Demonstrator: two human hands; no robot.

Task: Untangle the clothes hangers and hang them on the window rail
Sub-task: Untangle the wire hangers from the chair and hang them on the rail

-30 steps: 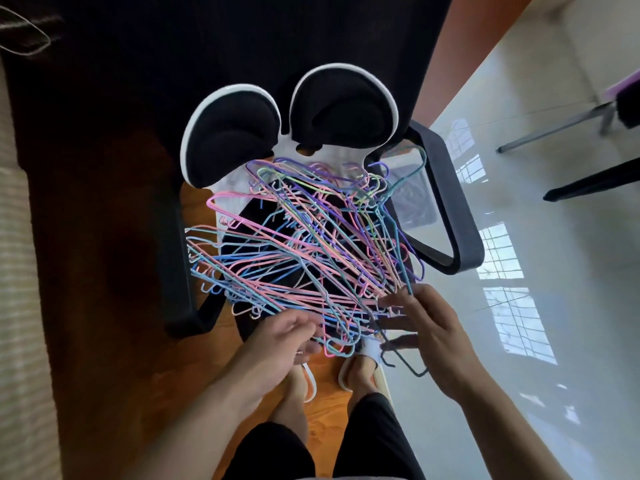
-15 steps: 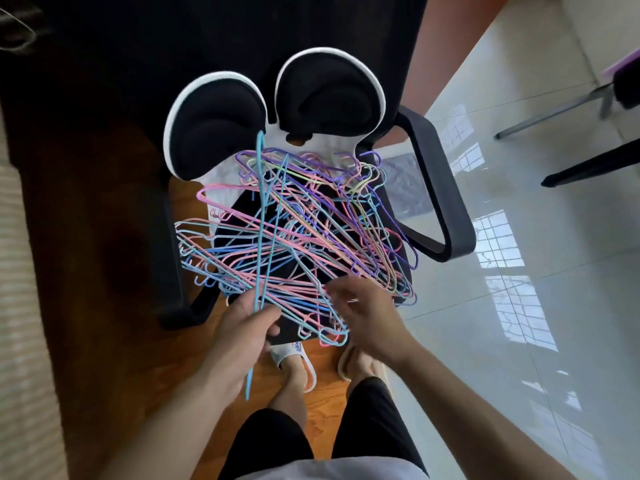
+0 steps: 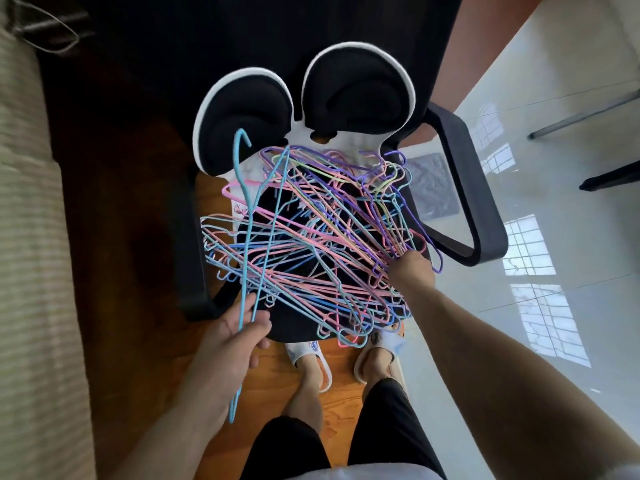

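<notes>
1. Your left hand point(image 3: 230, 344) pinched one light-blue hanger point(image 3: 246, 237) between thumb and fingers, gripping it partway along its wire.
2. That hanger stood nearly upright, its hook above your left hand and just in front of the chair's backrest pads point(image 3: 242, 112), its lower corner trailing below your wrist.
3. Your right hand point(image 3: 410, 268) reached into the far right side of the tangled pile of hangers point(image 3: 322, 251). Its fingers were buried among the wires, so whether they gripped or only pressed could not be determined.
4. The pile lay on the chair seat point(image 3: 298, 327), between your two hands and ahead of them.
5. The step in hand appeared to be the separation of a single hanger from the pile; the blue hanger crossed several pink and blue wires and may not have been fully free.
6. The next move likely called for you to hold the pile down with the right hand and draw the blue hanger up and toward you, watching that its hook and shoulders did not snag neighbouring wires.
7. The window rail was not in view; hanging had not begun.
</notes>
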